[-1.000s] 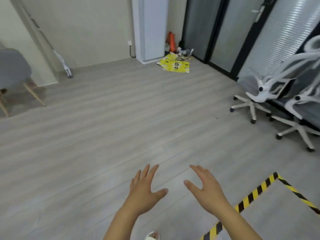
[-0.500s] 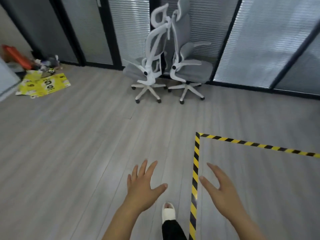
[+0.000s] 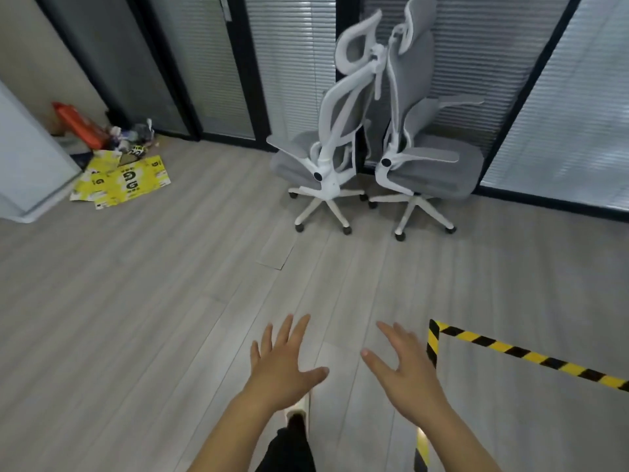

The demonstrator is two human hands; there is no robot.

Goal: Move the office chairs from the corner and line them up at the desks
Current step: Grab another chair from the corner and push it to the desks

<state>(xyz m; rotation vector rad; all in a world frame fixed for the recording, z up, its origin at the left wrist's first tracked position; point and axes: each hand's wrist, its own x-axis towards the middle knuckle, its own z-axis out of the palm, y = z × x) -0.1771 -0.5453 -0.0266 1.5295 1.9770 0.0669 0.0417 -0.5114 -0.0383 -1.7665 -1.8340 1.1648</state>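
Observation:
Two grey-and-white office chairs stand side by side against the glass partition ahead. The left chair faces left, the right chair faces right, both on white five-star wheeled bases. My left hand and my right hand are held out low in front of me, palms down, fingers spread, holding nothing. Both hands are well short of the chairs, with bare floor between. No desks are in view.
Yellow-and-black hazard tape marks a floor area at lower right. Yellow flattened cardboard and a clutter pile with an orange item lie at left beside a white cabinet. A loose floor patch lies before the left chair.
My view has swung right and moved closer to the chairs, which now stand larger and centred ahead. Both hands stay open and spread in front of me.

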